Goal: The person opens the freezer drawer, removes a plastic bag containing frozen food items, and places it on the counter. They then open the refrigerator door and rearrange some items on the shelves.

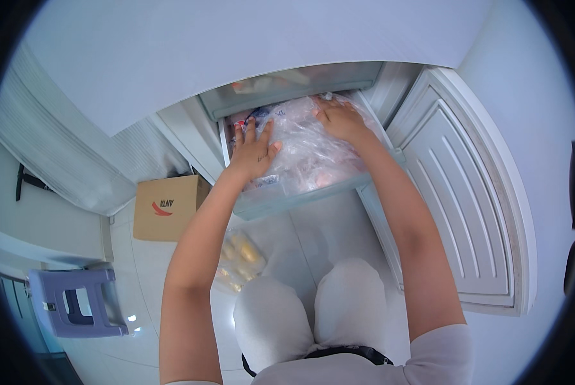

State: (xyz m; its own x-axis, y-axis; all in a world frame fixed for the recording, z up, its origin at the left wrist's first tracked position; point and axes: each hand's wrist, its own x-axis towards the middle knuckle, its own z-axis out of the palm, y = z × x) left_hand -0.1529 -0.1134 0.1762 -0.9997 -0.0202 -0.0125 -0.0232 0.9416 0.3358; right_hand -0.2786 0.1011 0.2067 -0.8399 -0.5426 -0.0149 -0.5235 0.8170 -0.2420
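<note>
A clear freezer drawer is pulled out of the refrigerator in front of me. Clear plastic bags fill it, with pinkish contents that I cannot make out. Fingers spread, my left hand lies over the bags along the drawer's left side. My right hand rests on the plastic at the back right, its fingers apart. Neither hand is visibly closed around anything. Above and behind this drawer is another translucent drawer, pushed further in, with blurred things inside.
The freezer door stands swung out at right. On the floor at left are an Anta cardboard box and clear packages with yellow contents. A purple plastic stool is further left, below a pale curtain.
</note>
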